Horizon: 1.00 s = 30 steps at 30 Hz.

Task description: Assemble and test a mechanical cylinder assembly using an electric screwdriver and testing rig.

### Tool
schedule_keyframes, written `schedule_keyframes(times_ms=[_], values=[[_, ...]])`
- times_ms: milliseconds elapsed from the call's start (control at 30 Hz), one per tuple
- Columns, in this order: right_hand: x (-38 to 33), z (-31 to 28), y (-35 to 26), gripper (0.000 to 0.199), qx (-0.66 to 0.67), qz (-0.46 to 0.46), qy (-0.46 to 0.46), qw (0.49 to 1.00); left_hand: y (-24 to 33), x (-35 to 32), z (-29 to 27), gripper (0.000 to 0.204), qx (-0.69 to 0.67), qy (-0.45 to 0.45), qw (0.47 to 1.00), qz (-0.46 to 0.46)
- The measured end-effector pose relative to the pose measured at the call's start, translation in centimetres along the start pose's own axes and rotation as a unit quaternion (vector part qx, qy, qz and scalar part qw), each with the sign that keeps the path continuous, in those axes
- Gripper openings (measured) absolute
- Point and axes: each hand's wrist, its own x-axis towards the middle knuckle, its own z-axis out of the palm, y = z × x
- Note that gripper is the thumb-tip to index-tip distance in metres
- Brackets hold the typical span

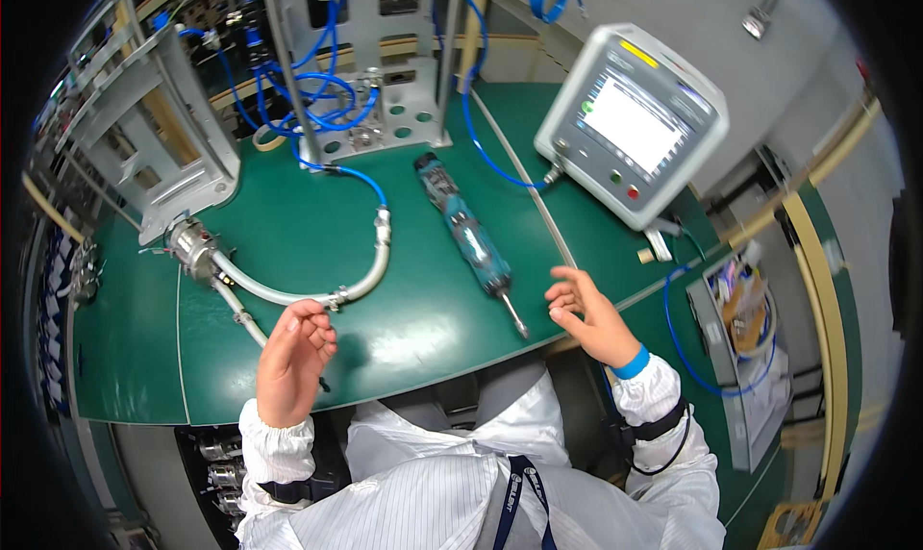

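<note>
My left hand (296, 358) is raised at the table's front edge, palm inward, its fingers loosely bent and holding nothing. Just beyond it runs a pale flexible hose (370, 279), joined to a blue air tube (361, 177) and curving to a silver metal fitting (192, 246) at the left. My right hand (588, 317) hovers over the front edge with fingers apart, also with nothing in it. Between the hands, nearer the right one, a teal-and-black power screwdriver (466, 231) lies on the green table (423, 310), its metal bit toward me. Neither hand touches it.
A white tester with a lit screen (630, 122) stands at the back right, fed by a blue tube. Grey metal frames (389, 117) with coiled blue tubes rise at the back. A grey bin (735, 358) with loose items is at the right; metal parts (226, 475) sit below the table.
</note>
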Motion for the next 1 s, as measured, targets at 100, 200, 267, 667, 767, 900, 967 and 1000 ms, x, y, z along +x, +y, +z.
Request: schedule_keyframes(times_ms=[100,200,267,667,767,900,967,1000], values=[[5.6,1.8,0.9,0.069,0.046,0.045,0.032,0.997,1.7,0.7,-1.3,0.030,-0.010,0.034,0.998,0.045],[10.9,3.0,1.6,0.070,0.009,0.075,0.003,0.997,2.8,2.1,-1.7,0.031,0.005,0.065,0.996,0.061],[13.6,3.7,0.6,0.075,-0.045,0.084,-0.020,0.995,3.1,2.5,-2.2,0.032,0.048,0.076,0.994,0.070],[18.2,5.3,1.6,0.064,-0.203,0.059,-0.035,0.977,4.4,-3.3,-3.2,0.036,0.256,0.121,0.959,0.017],[18.3,4.5,4.6,0.038,0.054,0.054,-0.077,0.994,4.3,-6.0,-3.5,0.032,0.351,0.143,0.924,0.057],[17.6,5.5,2.7,0.035,0.457,0.105,-0.182,0.864,4.6,-8.1,-2.9,0.033,0.528,0.187,0.822,0.104],[17.5,6.9,1.0,0.039,0.523,0.094,-0.155,0.833,4.7,-7.7,-3.0,0.038,0.640,0.180,0.734,0.138],[17.8,7.7,-0.2,0.046,0.529,0.061,-0.157,0.831,4.3,-6.8,-3.5,0.038,0.637,0.187,0.734,0.142]])
